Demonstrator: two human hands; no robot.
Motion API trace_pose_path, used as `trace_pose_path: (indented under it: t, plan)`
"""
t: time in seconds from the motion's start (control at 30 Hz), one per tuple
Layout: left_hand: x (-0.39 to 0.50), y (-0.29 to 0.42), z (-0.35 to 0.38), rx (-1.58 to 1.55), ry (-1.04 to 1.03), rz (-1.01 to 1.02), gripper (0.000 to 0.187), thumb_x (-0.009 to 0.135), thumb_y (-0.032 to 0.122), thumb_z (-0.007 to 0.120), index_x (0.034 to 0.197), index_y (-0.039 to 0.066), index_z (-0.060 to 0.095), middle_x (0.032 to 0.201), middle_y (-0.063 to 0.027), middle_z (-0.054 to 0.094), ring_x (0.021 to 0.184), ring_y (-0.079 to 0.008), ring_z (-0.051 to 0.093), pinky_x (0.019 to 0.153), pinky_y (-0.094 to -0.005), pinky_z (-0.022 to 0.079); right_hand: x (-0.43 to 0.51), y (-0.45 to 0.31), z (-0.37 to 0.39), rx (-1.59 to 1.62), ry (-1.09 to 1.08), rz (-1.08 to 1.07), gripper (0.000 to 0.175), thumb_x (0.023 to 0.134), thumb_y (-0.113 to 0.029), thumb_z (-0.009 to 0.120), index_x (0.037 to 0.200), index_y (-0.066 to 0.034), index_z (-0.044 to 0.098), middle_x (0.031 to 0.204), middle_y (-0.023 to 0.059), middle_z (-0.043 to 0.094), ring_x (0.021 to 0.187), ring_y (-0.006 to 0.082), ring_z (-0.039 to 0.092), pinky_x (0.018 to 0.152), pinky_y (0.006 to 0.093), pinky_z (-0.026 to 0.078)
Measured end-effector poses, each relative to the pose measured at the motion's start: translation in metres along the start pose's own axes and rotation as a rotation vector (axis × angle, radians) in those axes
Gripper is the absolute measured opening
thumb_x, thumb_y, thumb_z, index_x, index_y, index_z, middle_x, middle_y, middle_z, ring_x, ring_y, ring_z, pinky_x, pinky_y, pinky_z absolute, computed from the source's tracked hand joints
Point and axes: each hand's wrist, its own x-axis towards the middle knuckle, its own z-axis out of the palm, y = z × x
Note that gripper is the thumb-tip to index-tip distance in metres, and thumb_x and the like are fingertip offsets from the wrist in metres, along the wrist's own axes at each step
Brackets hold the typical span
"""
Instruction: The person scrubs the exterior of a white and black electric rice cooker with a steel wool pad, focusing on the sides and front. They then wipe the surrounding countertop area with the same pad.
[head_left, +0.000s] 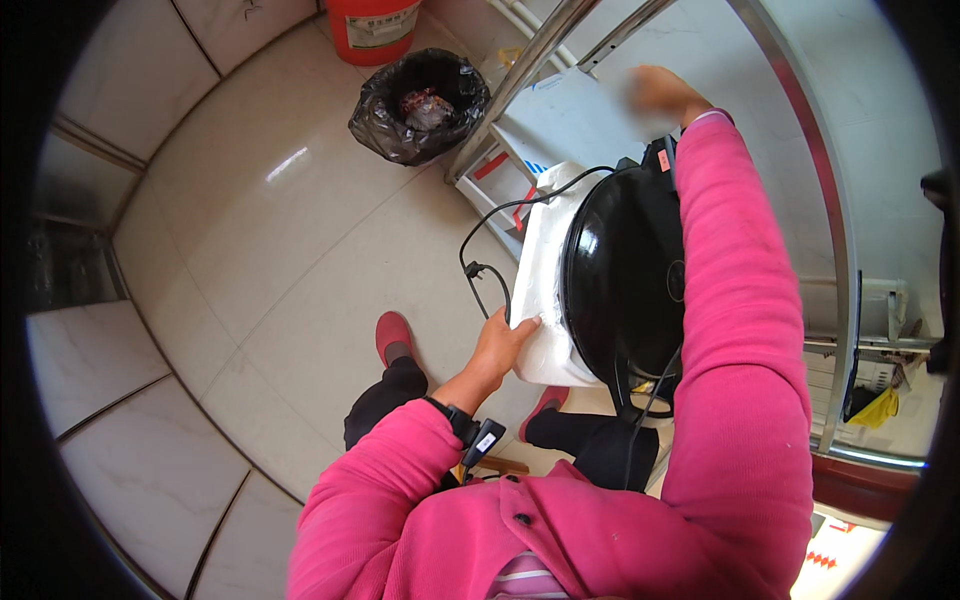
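Observation:
My left hand (491, 351) grips the near left edge of a white foam box (538, 281), thumb on top. On the box rests a round black electric appliance (622, 262) with a glossy lid and a black handle at its near side. Its black power cord (480, 226) loops over the box's left side, and a plug (475, 270) dangles beside it. My right hand (664, 94) is raised beyond the appliance, above a film-covered metal shelf (574, 112); it is blurred, and whether it holds anything is unclear. My right sleeve hides the appliance's right side.
A metal rack post (517, 71) rises beside the shelf. Left of it stands a bin lined with a black bag (375, 135), with rubbish inside. A red bucket (367, 52) is behind the bin. Another metal frame (847, 330) and a yellow cloth (876, 409) lie to the right.

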Motion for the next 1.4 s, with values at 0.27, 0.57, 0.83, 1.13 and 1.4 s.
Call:
trace_pose_path:
  t: [0.27, 0.57, 0.83, 1.13, 1.4]
  plan:
    - [0.005, 0.0, 0.004, -0.072, 0.037, -0.071, 0.039, 0.087, 0.018, 0.066, 0.117, -0.003, 0.055, 0.101, -0.0122, 0.067, 0.083, -0.0185, 0.065, 0.076, -0.0313, 0.052, 0.021, 0.01, 0.0, 0.024, -0.247, 0.301, 0.02, 0.073, -0.009, 0.058, 0.089, -0.0011, 0.068, 0.092, 0.0132, 0.069, 0.077, 0.0226, 0.064, 0.071, 0.0354, 0.053]
    - [0.006, -0.001, 0.003, -0.181, 0.089, -0.107, 0.035, 0.085, 0.017, 0.069, 0.112, -0.004, 0.059, 0.097, -0.0099, 0.068, 0.081, -0.0158, 0.065, 0.075, -0.03, 0.052, 0.027, 0.052, 0.022, 0.356, -0.312, 0.599, 0.021, 0.087, -0.003, 0.06, 0.108, -0.002, 0.057, 0.089, 0.0134, 0.069, 0.074, 0.0218, 0.07, 0.068, 0.0318, 0.059]
    - [0.006, -0.005, 0.002, -0.185, 0.169, -0.06, 0.032, 0.084, 0.017, 0.072, 0.107, -0.003, 0.061, 0.093, -0.0094, 0.069, 0.078, -0.0139, 0.064, 0.072, -0.0295, 0.052, 0.049, 0.037, 0.044, 0.34, -0.452, 0.744, 0.023, 0.091, -0.003, 0.054, 0.113, 0.0011, 0.05, 0.089, 0.0168, 0.068, 0.07, 0.0215, 0.07, 0.062, 0.0325, 0.06]
    - [0.005, -0.002, -0.006, -0.191, 0.119, -0.126, 0.032, 0.086, 0.014, 0.07, 0.111, -0.003, 0.06, 0.094, -0.0056, 0.068, 0.081, -0.0113, 0.061, 0.075, -0.0283, 0.051, 0.09, 0.024, 0.102, 0.143, -0.612, 0.811, 0.023, 0.092, -0.006, 0.046, 0.096, 0.0057, 0.066, 0.077, 0.0136, 0.07, 0.061, 0.0194, 0.069, 0.053, 0.0301, 0.058]
    - [0.007, -0.009, -0.005, -0.155, 0.146, -0.107, 0.032, 0.084, 0.017, 0.073, 0.106, -0.003, 0.062, 0.089, -0.0086, 0.07, 0.076, -0.0122, 0.063, 0.07, -0.0294, 0.052, 0.114, -0.057, 0.09, 0.391, -0.402, 0.236, 0.006, 0.097, -0.011, 0.053, 0.098, -0.0055, 0.056, 0.082, 0.0062, 0.063, 0.066, 0.0121, 0.067, 0.06, 0.0253, 0.057]
